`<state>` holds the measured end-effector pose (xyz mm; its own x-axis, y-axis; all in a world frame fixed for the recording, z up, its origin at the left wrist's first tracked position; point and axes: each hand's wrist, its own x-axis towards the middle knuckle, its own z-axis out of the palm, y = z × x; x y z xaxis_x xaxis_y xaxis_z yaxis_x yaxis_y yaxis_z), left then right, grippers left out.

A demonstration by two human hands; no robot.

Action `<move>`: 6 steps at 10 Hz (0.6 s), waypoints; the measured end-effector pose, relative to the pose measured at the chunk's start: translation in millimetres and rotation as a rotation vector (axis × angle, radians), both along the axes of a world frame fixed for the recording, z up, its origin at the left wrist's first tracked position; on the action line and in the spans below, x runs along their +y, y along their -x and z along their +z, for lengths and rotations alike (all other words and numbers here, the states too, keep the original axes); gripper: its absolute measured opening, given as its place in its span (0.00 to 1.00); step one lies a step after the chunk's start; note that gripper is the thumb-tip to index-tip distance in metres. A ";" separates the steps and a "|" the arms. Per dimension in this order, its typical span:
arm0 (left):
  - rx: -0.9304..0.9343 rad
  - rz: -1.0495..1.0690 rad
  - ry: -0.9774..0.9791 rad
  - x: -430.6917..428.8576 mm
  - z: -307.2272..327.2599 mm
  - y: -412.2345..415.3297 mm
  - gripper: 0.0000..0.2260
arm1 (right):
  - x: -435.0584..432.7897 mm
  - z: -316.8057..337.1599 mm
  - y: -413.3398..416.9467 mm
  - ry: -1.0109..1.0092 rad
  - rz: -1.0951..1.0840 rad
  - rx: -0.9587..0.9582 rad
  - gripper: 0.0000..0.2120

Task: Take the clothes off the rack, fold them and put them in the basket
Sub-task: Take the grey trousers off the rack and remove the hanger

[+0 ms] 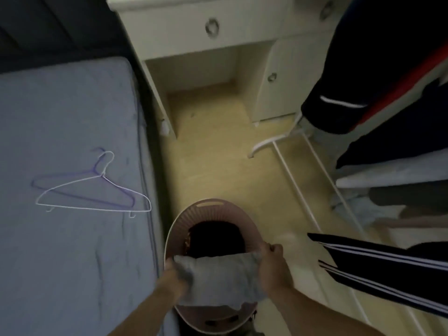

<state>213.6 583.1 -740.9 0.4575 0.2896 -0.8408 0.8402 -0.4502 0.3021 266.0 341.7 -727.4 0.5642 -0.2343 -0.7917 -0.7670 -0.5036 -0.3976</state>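
Both hands, left and right, grip a folded grey cloth by its ends over the round pink plastic basket, fingers curled around it.

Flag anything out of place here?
A crumpled light-blue cloth seems to lie on the floor under the rack, not hung. Two empty hangers lie loose on the bed.

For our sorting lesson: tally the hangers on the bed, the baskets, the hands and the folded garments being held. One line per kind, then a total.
Hangers: 2 (white hanger, purple hanger)
Baskets: 1 (basket)
Hands: 2 (left hand, right hand)
Held garments: 1 (folded grey garment)
Total: 6
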 end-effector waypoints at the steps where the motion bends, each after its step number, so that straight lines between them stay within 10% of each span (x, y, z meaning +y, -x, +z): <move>1: 0.045 -0.191 -0.011 -3.8 -78.2 0.2 0.36 | 7.9 -71.6 -0.9 0.038 0.130 -0.041 0.12; 5: 0.111 -0.325 -0.122 0.6 -291.2 0.5 0.32 | 27.0 -304.3 1.8 0.332 0.654 -0.025 0.18; 6: 0.163 -0.551 -0.237 -8.0 -311.8 10.7 0.31 | 25.0 -326.2 18.4 0.540 1.136 0.026 0.19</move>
<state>202.9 575.0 -1052.7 0.4639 0.2353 -0.8541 0.4925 -0.8698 0.0279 247.7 366.6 -1053.5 0.6453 0.0753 -0.7602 0.2006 -0.9769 0.0735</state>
